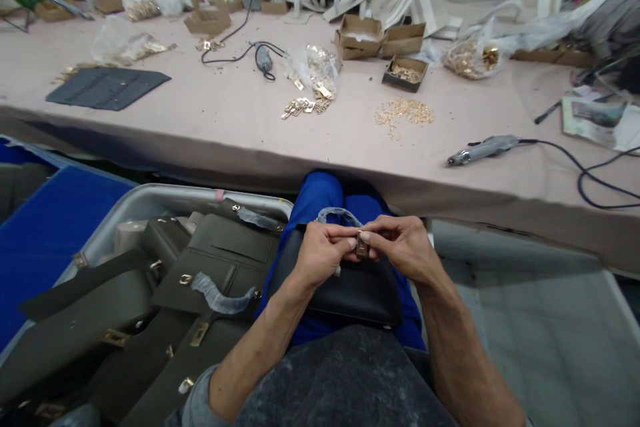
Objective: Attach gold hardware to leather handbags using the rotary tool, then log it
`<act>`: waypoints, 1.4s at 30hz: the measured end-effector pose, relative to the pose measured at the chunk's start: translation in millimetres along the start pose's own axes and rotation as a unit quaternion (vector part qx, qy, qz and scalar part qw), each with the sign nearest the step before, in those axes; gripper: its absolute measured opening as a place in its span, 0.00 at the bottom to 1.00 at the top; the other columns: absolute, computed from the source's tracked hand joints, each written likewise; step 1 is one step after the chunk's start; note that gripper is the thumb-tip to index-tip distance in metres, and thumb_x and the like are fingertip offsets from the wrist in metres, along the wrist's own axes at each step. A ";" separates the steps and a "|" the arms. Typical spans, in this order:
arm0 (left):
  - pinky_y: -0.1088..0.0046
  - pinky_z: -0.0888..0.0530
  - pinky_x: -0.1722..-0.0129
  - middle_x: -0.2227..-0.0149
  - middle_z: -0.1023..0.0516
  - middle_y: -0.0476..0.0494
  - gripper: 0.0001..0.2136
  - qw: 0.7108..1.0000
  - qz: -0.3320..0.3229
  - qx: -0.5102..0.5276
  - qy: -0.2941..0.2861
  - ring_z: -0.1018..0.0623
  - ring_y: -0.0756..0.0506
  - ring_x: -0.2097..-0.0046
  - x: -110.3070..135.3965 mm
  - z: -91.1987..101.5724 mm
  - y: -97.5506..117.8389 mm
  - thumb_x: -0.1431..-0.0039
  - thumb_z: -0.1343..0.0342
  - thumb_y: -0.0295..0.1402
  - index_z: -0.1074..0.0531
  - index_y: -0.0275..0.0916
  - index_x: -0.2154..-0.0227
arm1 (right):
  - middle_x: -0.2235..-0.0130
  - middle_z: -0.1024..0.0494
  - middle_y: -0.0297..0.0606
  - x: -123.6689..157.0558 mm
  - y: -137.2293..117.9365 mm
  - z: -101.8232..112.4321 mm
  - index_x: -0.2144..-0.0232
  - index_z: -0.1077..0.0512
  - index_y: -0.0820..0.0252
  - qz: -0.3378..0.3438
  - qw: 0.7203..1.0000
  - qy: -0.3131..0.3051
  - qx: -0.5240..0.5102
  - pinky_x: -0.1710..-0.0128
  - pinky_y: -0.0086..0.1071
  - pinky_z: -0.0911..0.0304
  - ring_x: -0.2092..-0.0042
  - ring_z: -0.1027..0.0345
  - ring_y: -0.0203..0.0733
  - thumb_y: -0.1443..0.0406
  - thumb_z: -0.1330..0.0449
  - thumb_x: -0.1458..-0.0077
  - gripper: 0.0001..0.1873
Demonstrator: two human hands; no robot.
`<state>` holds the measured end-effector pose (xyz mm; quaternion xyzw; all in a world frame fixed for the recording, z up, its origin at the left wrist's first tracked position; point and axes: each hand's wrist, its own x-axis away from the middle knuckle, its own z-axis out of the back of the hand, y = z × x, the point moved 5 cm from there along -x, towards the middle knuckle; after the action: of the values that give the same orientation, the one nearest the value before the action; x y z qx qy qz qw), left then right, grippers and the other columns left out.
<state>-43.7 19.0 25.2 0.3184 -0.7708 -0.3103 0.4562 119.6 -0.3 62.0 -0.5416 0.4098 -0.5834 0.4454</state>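
Note:
A black handbag (357, 297) lies across my lap, its handle (340, 215) wrapped in clear plastic. Above the bag's upper part, a small metal clasp (362, 245) with a brownish face is pinched between both hands. My left hand (324, 250) grips it from the left, thumb and fingers closed. From the right, my right hand (403, 245) closes on it with thumb and forefinger. Whether the clasp is fixed to the bag cannot be made out, as the fingers cover its edges.
A grey bin (145, 197) of olive handbags (200, 280) stands at my left, a pale bin (540, 300) at my right. On the table ahead lie an electric screwdriver (485, 149), loose gold pieces (404, 112), metal plates (305, 107) and a dark board (109, 88).

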 end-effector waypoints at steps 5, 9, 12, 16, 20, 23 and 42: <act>0.75 0.16 0.67 0.65 0.13 0.32 0.13 1.000 -0.006 -0.017 0.000 0.14 0.44 0.69 1.9 0.0 1.6 0.49 0.31 0.24 0.12 0.29 0.58 | 0.73 0.20 0.42 1.1 2.5 1.6 0.65 0.14 0.63 -0.013 1.000 -0.002 0.010 0.79 0.28 0.34 0.77 0.31 0.36 0.51 0.25 0.47 0.19; 0.74 0.14 0.63 0.64 0.13 0.32 0.15 1.000 -0.007 -0.020 -0.017 0.12 0.42 0.67 2.6 -1.3 2.0 0.47 0.32 0.24 0.13 0.28 0.55 | 0.75 0.21 0.41 2.7 1.1 0.5 0.67 0.14 0.63 -0.021 1.000 -0.009 0.003 0.79 0.28 0.34 0.78 0.32 0.36 0.53 0.25 0.48 0.18; 0.72 0.14 0.61 0.63 0.12 0.31 0.17 0.999 -0.009 -0.022 -0.034 0.12 0.41 0.65 1.9 -1.2 1.1 0.47 0.31 0.26 0.14 0.26 0.53 | 0.74 0.20 0.41 3.5 -0.8 -1.6 0.67 0.14 0.64 -0.020 1.000 -0.010 0.013 0.79 0.27 0.34 0.78 0.31 0.36 0.53 0.25 0.48 0.18; 0.74 0.14 0.62 0.62 0.12 0.31 0.18 0.999 -0.006 -0.015 -0.044 0.12 0.42 0.65 0.2 0.3 -0.6 0.48 0.30 0.27 0.14 0.25 0.53 | 0.73 0.20 0.42 3.9 0.0 -4.2 0.66 0.14 0.65 -0.019 0.999 -0.008 0.039 0.77 0.26 0.34 0.76 0.30 0.35 0.55 0.26 0.47 0.17; 0.75 0.15 0.63 0.63 0.12 0.32 0.19 0.999 -0.001 -0.007 -0.038 0.12 0.43 0.66 0.8 2.1 -1.5 0.49 0.31 0.26 0.15 0.25 0.53 | 0.74 0.20 0.41 4.8 5.3 -6.1 0.65 0.15 0.66 -0.022 0.999 0.004 0.047 0.78 0.25 0.35 0.76 0.29 0.36 0.54 0.26 0.46 0.18; 0.74 0.14 0.62 0.64 0.12 0.32 0.19 0.999 -0.005 -0.007 -0.037 0.12 0.43 0.67 1.7 3.2 -2.2 0.48 0.31 0.28 0.14 0.25 0.53 | 0.73 0.19 0.42 5.5 8.7 -7.3 0.65 0.15 0.66 -0.029 0.998 0.018 0.053 0.77 0.25 0.35 0.76 0.29 0.36 0.53 0.26 0.46 0.19; 0.67 0.19 0.60 0.66 0.13 0.37 0.11 0.986 -0.114 -0.111 0.044 0.12 0.39 0.62 9.5 3.1 -3.6 0.45 0.33 0.33 0.31 0.39 0.65 | 0.69 0.19 0.40 48.4 31.9 -20.0 0.60 0.16 0.63 -0.074 0.987 0.045 0.134 0.74 0.28 0.36 0.73 0.28 0.37 0.44 0.33 0.41 0.26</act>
<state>-49.3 10.1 25.9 0.3647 -0.6696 -0.4294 0.4839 101.3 -55.6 42.7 -0.4794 0.3065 -0.6881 0.4503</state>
